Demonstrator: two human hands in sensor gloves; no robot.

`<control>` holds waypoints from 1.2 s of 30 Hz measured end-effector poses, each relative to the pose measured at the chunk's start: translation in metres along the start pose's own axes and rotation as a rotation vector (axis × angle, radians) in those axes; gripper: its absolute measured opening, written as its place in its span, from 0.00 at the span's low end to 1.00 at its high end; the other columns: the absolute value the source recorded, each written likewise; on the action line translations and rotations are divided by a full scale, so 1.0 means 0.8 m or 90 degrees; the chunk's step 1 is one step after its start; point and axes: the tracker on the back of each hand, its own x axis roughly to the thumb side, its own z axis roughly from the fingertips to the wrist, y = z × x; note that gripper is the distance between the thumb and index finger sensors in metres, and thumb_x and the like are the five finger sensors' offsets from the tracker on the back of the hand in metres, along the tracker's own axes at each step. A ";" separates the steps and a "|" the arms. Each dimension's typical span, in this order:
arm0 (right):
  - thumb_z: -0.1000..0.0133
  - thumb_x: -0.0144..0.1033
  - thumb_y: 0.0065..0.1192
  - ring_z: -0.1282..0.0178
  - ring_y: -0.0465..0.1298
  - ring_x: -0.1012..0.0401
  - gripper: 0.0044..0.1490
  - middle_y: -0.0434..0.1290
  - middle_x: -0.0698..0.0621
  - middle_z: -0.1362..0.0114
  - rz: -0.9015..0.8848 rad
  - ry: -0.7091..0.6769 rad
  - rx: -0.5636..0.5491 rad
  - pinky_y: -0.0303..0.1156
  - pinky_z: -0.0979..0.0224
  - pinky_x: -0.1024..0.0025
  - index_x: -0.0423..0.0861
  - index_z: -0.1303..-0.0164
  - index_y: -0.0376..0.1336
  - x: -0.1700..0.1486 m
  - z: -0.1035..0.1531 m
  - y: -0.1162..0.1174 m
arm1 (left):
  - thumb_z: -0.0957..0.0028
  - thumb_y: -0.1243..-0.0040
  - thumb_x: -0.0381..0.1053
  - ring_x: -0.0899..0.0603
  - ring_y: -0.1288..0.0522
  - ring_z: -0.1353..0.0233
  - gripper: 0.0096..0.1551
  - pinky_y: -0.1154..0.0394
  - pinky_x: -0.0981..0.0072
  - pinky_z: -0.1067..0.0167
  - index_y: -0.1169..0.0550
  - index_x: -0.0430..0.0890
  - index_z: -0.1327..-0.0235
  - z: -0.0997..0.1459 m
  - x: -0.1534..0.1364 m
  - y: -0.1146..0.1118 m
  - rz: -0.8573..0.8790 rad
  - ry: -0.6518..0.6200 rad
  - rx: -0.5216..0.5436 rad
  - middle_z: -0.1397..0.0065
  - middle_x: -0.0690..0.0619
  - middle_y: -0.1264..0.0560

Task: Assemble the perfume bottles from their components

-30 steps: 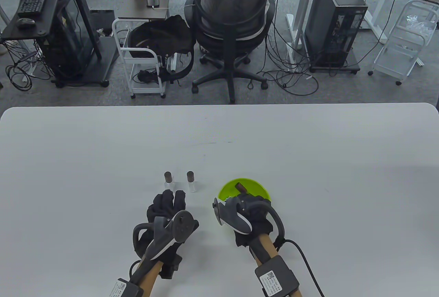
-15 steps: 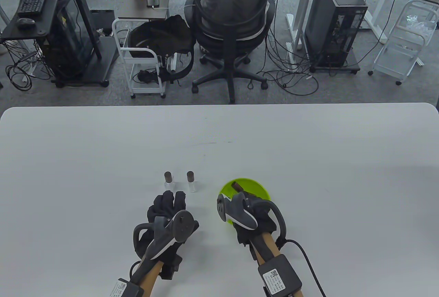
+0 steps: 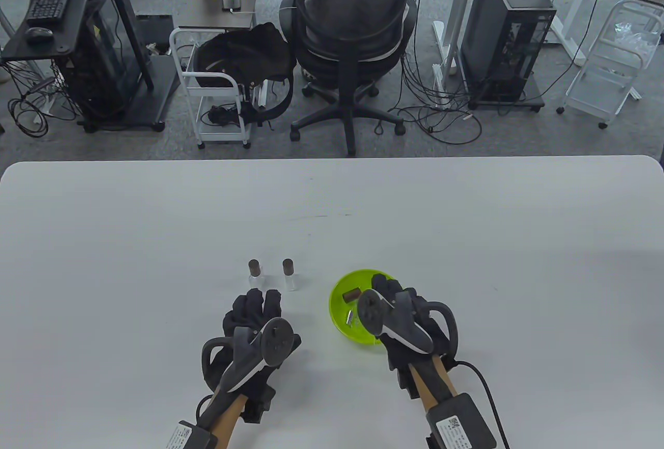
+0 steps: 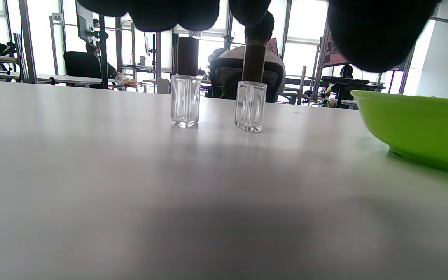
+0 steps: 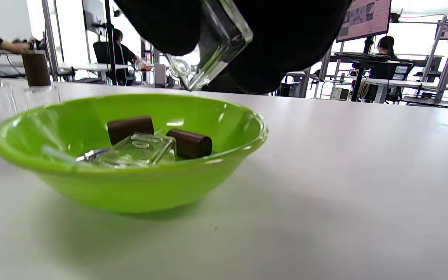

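Two clear glass bottles with brown caps stand upright side by side, the left one [image 3: 254,272] [image 4: 185,99] and the right one [image 3: 289,275] [image 4: 251,105]. My left hand [image 3: 257,298] lies on the table just in front of them and holds nothing. The green bowl [image 3: 334,309] [image 5: 130,186] holds two brown caps [image 5: 130,127] [image 5: 189,143], a clear bottle body [image 5: 142,149] and a silver spray piece [image 3: 350,318]. My right hand [image 3: 388,288] hovers over the bowl's right side and grips a clear glass bottle body [image 5: 218,42] in its fingers [image 5: 294,35].
The white table [image 3: 467,241] spreads wide on all sides of the bowl and bottles. An office chair [image 3: 353,34], carts and computer towers stand beyond the far edge. The bowl's wall [image 4: 422,124] is close on the right of my left hand.
My right hand has moved from the bowl's near left side to its right side, uncovering a cap and the silver piece. The left hand and both standing bottles stayed put.
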 end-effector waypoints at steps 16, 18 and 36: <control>0.42 0.29 0.59 0.25 0.78 0.48 0.38 0.68 0.45 0.20 -0.229 0.016 -0.111 0.77 0.23 0.51 0.42 0.20 0.53 -0.141 0.054 0.033 | 0.49 0.45 0.72 0.25 0.40 0.18 0.55 0.39 0.37 0.22 0.44 0.46 0.15 -0.005 0.006 -0.003 -0.012 0.006 -0.013 0.14 0.35 0.44; 0.41 0.30 0.59 0.24 0.78 0.48 0.38 0.68 0.45 0.20 -0.226 0.026 -0.101 0.76 0.23 0.51 0.42 0.20 0.52 -0.146 0.057 0.040 | 0.48 0.46 0.72 0.25 0.39 0.19 0.54 0.39 0.37 0.23 0.43 0.45 0.15 -0.006 0.011 -0.002 -0.002 0.001 -0.022 0.14 0.36 0.44; 0.40 0.30 0.58 0.25 0.78 0.47 0.38 0.67 0.43 0.20 -0.314 0.076 -0.140 0.76 0.24 0.50 0.41 0.19 0.51 -0.184 0.068 0.043 | 0.46 0.37 0.62 0.49 0.14 0.52 0.30 0.19 0.65 0.49 0.23 0.50 0.34 -0.083 0.226 0.005 -0.092 -0.145 -0.151 0.41 0.53 0.15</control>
